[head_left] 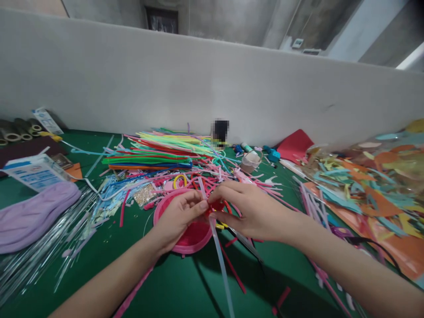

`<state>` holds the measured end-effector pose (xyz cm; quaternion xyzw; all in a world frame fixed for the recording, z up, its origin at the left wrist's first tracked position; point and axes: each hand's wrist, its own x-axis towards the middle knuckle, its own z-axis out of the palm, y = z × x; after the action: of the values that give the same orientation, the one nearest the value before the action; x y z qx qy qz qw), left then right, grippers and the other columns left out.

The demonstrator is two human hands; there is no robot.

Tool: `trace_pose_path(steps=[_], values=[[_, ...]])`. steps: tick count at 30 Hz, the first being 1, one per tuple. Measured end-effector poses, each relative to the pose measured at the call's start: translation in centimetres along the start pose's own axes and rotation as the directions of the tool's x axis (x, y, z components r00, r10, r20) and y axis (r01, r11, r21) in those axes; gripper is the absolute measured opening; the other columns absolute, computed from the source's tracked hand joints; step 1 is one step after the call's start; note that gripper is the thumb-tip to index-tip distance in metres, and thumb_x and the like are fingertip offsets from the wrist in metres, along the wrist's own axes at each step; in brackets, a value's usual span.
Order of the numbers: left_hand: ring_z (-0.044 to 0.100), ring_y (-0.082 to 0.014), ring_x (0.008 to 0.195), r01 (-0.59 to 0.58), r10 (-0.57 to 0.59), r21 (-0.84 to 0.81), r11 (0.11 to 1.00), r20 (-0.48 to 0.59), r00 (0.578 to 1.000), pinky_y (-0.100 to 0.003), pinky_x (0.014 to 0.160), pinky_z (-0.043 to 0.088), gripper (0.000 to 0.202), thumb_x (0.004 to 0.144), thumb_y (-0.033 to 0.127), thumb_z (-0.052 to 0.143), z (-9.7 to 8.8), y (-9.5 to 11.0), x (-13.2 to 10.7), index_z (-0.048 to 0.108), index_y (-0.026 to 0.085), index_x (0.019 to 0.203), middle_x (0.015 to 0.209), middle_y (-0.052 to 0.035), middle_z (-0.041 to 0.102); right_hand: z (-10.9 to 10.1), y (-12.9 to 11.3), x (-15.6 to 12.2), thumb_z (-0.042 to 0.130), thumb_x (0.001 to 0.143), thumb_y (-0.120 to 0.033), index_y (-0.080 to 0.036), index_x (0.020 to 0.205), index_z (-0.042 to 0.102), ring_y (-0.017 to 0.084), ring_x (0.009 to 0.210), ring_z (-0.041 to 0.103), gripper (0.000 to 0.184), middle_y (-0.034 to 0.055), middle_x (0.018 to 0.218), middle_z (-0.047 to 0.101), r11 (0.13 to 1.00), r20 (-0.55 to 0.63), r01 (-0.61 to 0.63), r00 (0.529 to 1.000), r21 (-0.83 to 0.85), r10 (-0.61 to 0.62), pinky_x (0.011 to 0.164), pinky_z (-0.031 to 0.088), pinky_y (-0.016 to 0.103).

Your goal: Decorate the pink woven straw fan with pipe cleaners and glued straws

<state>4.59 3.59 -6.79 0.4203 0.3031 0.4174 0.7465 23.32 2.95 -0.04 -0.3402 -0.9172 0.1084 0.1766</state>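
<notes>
My left hand (185,212) is closed in a pinch on a long, pale translucent strip (221,260). The strip's upper end sticks up past the thumb, and its long tail hangs toward the front edge. My right hand (247,207) meets it fingertip to fingertip, pinching a small red piece (217,206) mostly hidden by the fingers. Both hands are above a pink round basket (185,251), its red inside partly covered by the left hand. Scissors (247,245) with dark blades lie under the right hand, their handles partly hidden.
Bundled colourful pipe cleaners (149,161) lie behind the basket. Left are a lilac foam sole-like piece (36,212), clear thin strips (56,234) and a blue-white carton (38,170). A paper cup (251,162) stands behind; bagged paper scraps (371,176) fill the right. A white partition (185,84) closes the back.
</notes>
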Motion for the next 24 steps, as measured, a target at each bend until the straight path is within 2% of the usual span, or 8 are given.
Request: trace_pose_path(steps=[6, 8, 10, 13, 16, 20, 22, 24], values=[[0.066, -0.0117, 0.078, -0.005, 0.007, -0.059, 0.998, 0.029, 1.000, -0.023, 0.075, 0.055, 0.046, 0.071, 0.030, 0.084, -0.1, 0.0, 0.0, 0.056, 0.020, 0.106, 0.084, 0.0010, 0.066, 1.3, 0.4, -0.9, 0.054, 0.093, -0.017, -0.018, 0.101, 0.057, 0.017, 0.082, 0.064, 0.009, 0.0065, 0.094, 0.068, 0.992, -0.099, -0.071, 0.992, 0.105, 0.082, 0.069, 0.050, 0.028], [0.068, -0.0125, 0.084, -0.080, 0.080, 0.000, 0.997, 0.018, 0.997, -0.022, 0.078, 0.054, 0.055, 0.067, 0.023, 0.086, -0.1, 0.0, -0.1, 0.055, 0.022, 0.113, 0.088, 0.0006, 0.068, 1.6, 0.5, -1.2, 0.056, 0.092, -0.017, -0.018, 0.101, 0.057, 0.015, 0.080, 0.064, 0.010, 0.0055, 0.093, 0.068, 0.984, -0.163, -0.086, 0.980, 0.157, 0.112, 0.070, 0.051, 0.027], [0.068, -0.0129, 0.086, -0.194, 0.197, 0.131, 0.972, -0.009, 0.980, -0.021, 0.077, 0.055, 0.047, 0.067, 0.019, 0.085, -0.2, -0.2, -0.1, 0.059, 0.021, 0.106, 0.088, 0.0001, 0.069, 2.0, 0.6, -1.5, 0.057, 0.091, -0.017, -0.019, 0.101, 0.058, 0.015, 0.078, 0.065, 0.010, 0.0053, 0.091, 0.069, 0.977, -0.235, -0.075, 0.964, 0.199, 0.122, 0.069, 0.051, 0.026], [0.070, -0.0135, 0.080, -0.359, 0.372, 0.375, 0.855, 0.039, 0.927, -0.022, 0.075, 0.056, 0.025, 0.075, 0.022, 0.079, -0.6, -0.5, -0.3, 0.065, 0.020, 0.095, 0.087, -0.0009, 0.072, 2.7, 0.6, -1.7, 0.058, 0.091, -0.016, -0.019, 0.097, 0.059, 0.015, 0.078, 0.066, 0.007, 0.0053, 0.088, 0.069, 0.961, -0.318, -0.025, 0.941, 0.275, 0.115, 0.069, 0.053, 0.026], [0.068, -0.0128, 0.077, -0.491, 0.516, 0.604, 0.627, 0.151, 0.843, -0.022, 0.075, 0.054, 0.019, 0.080, 0.021, 0.075, -1.3, -0.8, -0.5, 0.068, 0.022, 0.098, 0.085, 0.0003, 0.072, 3.6, 0.5, -1.9, 0.059, 0.089, -0.013, -0.020, 0.093, 0.059, 0.016, 0.087, 0.068, 0.008, 0.0048, 0.090, 0.070, 0.911, -0.337, 0.005, 0.930, 0.411, 0.147, 0.076, 0.054, 0.026], [0.066, -0.0142, 0.090, -0.602, 0.640, 0.644, 0.472, 0.219, 0.736, -0.027, 0.085, 0.053, 0.054, 0.084, 0.022, 0.071, -2.1, -0.6, -0.3, 0.050, 0.031, 0.133, 0.102, -0.0006, 0.068, 5.0, 0.0, -1.9, 0.062, 0.088, -0.016, -0.025, 0.110, 0.055, 0.013, 0.085, 0.068, 0.024, 0.0047, 0.106, 0.066, 0.699, -0.257, -0.057, 0.906, 0.713, 0.336, 0.075, 0.056, 0.026], [0.064, -0.0156, 0.100, -0.609, 0.609, 0.655, 0.447, 0.276, 0.744, -0.029, 0.091, 0.051, 0.055, 0.086, 0.022, 0.069, -2.2, -0.2, -0.2, 0.049, 0.034, 0.136, 0.111, -0.0020, 0.067, 5.9, -0.5, -1.9, 0.069, 0.083, -0.018, -0.032, 0.124, 0.044, 0.011, 0.081, 0.067, 0.049, 0.0050, 0.122, 0.056, 0.505, -0.191, -0.062, 0.880, 0.861, 0.434, 0.071, 0.058, 0.025], [0.063, -0.0154, 0.104, -0.558, 0.521, 0.686, 0.468, 0.295, 0.801, -0.027, 0.094, 0.048, 0.037, 0.087, 0.021, 0.068, -2.1, 0.3, -0.2, 0.061, 0.032, 0.122, 0.112, -0.0015, 0.068, 6.8, -1.0, -1.9, 0.077, 0.075, -0.018, -0.040, 0.131, 0.031, 0.010, 0.082, 0.067, 0.076, 0.0044, 0.132, 0.046, 0.330, -0.153, -0.036, 0.837, 0.943, 0.526, 0.069, 0.058, 0.024]])
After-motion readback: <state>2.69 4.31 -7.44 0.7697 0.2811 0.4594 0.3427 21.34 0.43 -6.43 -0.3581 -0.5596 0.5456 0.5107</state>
